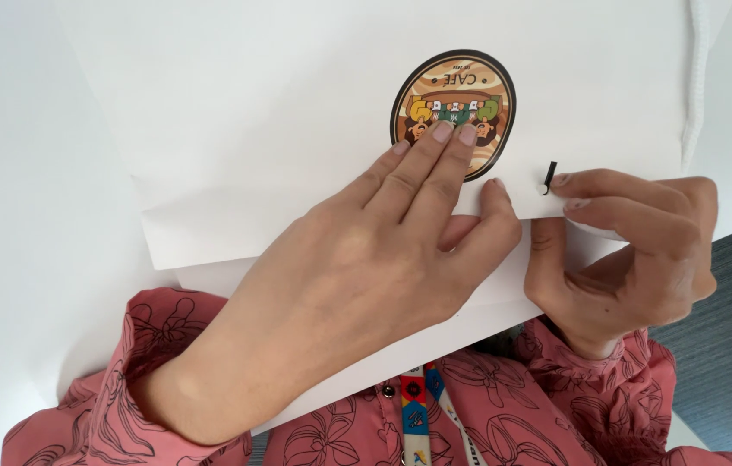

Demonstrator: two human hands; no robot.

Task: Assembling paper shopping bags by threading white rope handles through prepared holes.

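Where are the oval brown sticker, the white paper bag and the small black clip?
oval brown sticker (461, 91), head view, upper half
white paper bag (280, 103), head view, bare front
small black clip (549, 175), head view, its middle

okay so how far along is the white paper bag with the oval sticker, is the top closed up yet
Done: the white paper bag lies flat with its top flap folded over, and the oval sticker is on. In hand: the left hand presses flap and sticker flat while the right hand pinches a small black fastener at the fold's edge. Left: the fastener is not visibly seated yet.
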